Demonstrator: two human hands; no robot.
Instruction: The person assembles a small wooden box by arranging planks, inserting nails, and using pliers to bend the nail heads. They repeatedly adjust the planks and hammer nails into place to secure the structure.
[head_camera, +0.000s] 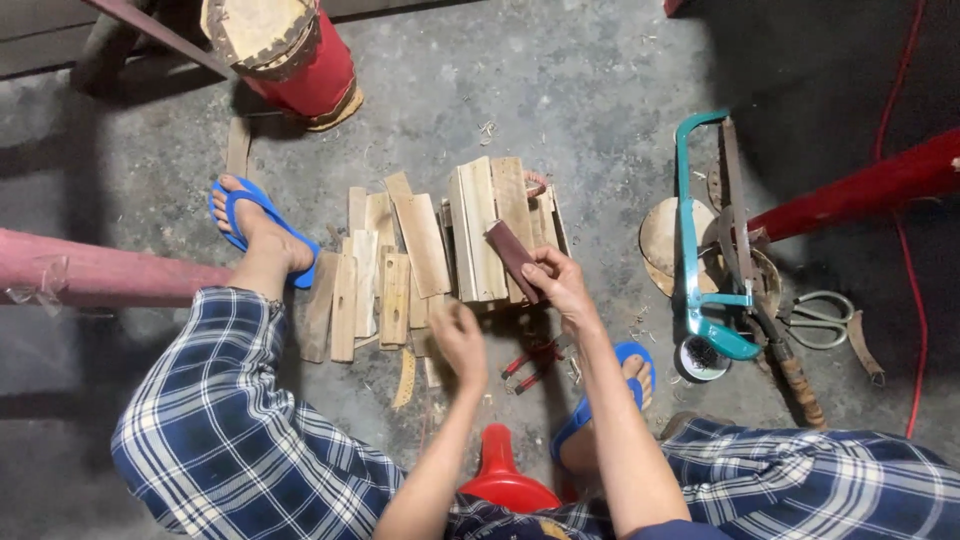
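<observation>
My right hand grips a dark brown flat wooden piece, held tilted over a stack of pale wooden slats. My left hand hovers just left of it with fingers curled, above the lower ends of smaller wooden slats laid out on the concrete floor. Whether the left hand holds anything is hidden by its back. My feet in blue sandals rest on either side of the pile.
A teal-framed hacksaw lies at right over round wooden discs, with scissors and a small tin beside it. Red-handled pliers lie near my right foot. A red drum, red poles and a red stool surround me.
</observation>
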